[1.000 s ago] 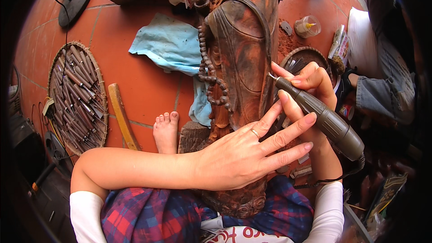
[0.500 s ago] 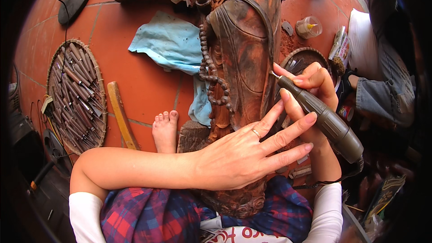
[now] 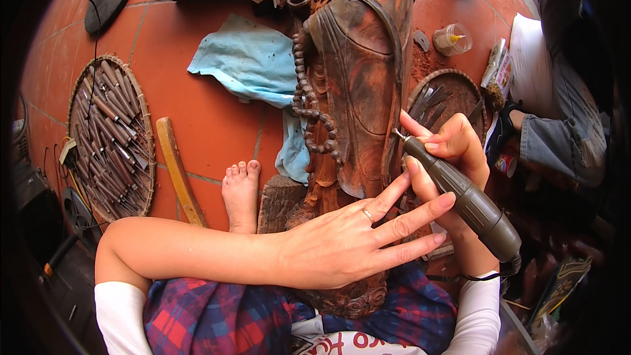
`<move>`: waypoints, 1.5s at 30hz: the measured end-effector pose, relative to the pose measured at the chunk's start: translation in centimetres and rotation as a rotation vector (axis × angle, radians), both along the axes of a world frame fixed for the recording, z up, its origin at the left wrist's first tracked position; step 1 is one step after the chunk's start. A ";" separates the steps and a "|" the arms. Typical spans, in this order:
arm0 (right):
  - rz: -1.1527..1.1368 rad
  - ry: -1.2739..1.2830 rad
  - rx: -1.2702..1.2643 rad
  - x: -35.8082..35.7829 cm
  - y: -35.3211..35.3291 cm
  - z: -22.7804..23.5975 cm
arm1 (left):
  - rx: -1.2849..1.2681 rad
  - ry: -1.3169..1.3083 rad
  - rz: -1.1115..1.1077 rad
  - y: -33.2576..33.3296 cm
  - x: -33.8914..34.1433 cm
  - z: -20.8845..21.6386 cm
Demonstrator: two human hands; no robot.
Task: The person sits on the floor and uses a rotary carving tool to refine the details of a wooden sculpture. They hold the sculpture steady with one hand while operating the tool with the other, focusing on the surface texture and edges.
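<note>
Head view:
1. Right hand (image 3: pixel 453 158): fingers grasping tool (image 3: pixel 470 200), bit (image 3: pixel 399 134) at right edge of carving (image 3: pixel 361 79).
2. Left hand (image 3: pixel 335 243): fingers spread, gripping nothing, beside the tool.
3. Carving: lengthwise ahead, lower end between legs (image 3: pixel 204 315).
4. Change: hands and bit shifted lower along that edge — more basket (image 3: pixel 461 93) uncovered; likely a fresh stretch being worked.

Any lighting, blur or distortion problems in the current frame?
Head view: a black fisheye rim surrounds the picture, and seams in the tiled floor bend toward it; head view: the rotary tool, left hand and right hand look fairly sharp; head view: the lower-right clutter sinks into shadow, its details hard to tell.
</note>
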State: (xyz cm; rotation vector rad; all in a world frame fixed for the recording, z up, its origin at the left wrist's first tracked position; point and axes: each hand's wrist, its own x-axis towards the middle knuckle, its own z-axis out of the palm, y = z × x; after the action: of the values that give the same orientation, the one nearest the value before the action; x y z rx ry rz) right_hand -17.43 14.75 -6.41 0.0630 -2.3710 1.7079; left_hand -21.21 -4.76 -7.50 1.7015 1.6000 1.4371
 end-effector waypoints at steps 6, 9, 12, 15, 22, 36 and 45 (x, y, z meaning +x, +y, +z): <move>0.002 0.002 -0.011 0.6 -0.3 0.0 | 0.003 -0.003 -0.029 -0.3 0.2 0.1; 0.014 0.004 -0.006 0.6 -0.3 0.0 | 0.009 -0.007 -0.027 -0.5 0.4 0.0; -0.054 0.023 -0.031 0.4 -0.8 0.2 | 0.004 -0.010 -0.033 -0.6 0.4 0.2; -0.045 0.030 -0.021 0.3 -0.7 0.3 | -0.005 -0.008 -0.047 -0.7 0.3 0.5; 0.045 0.005 0.019 0.4 -0.2 0.7 | 0.048 0.000 -0.039 -0.6 0.7 0.1; -0.059 -0.019 -0.095 -0.1 0.0 0.1 | 0.013 0.042 0.012 0.3 -0.1 -0.1; -0.018 -0.035 -0.040 0.2 0.0 0.4 | 0.045 0.024 0.015 0.1 0.4 -0.2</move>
State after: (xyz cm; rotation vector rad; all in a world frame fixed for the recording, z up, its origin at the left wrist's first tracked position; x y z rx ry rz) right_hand -17.21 14.77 -5.98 0.0055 -2.3537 1.7613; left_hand -20.81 -4.66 -7.66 1.7414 1.6078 1.4753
